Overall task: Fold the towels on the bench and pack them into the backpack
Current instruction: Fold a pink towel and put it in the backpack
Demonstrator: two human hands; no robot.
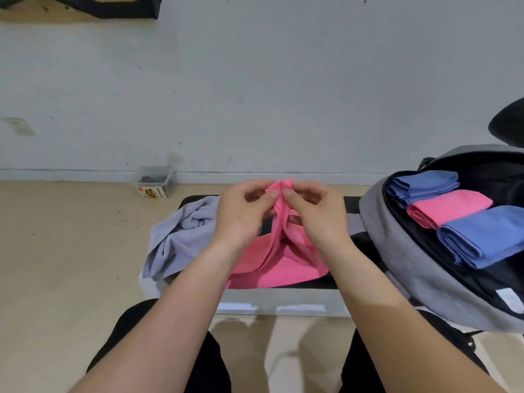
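I pinch the top edge of the pink towel between thumb and fingers of my left hand and right hand, lifting it above the black bench while its lower part rests there. To fold it well, I should probably slide my pinches out to the corners and match the edges before it joins the folded towels in the grey backpack on my right.

Nothing reads clearly. Beyond the left end of the table, a clear box on the floor bears a pale label with a red square mark and bold characters, all blurred. Right of the table, the backpack has a white tag with no legible print.
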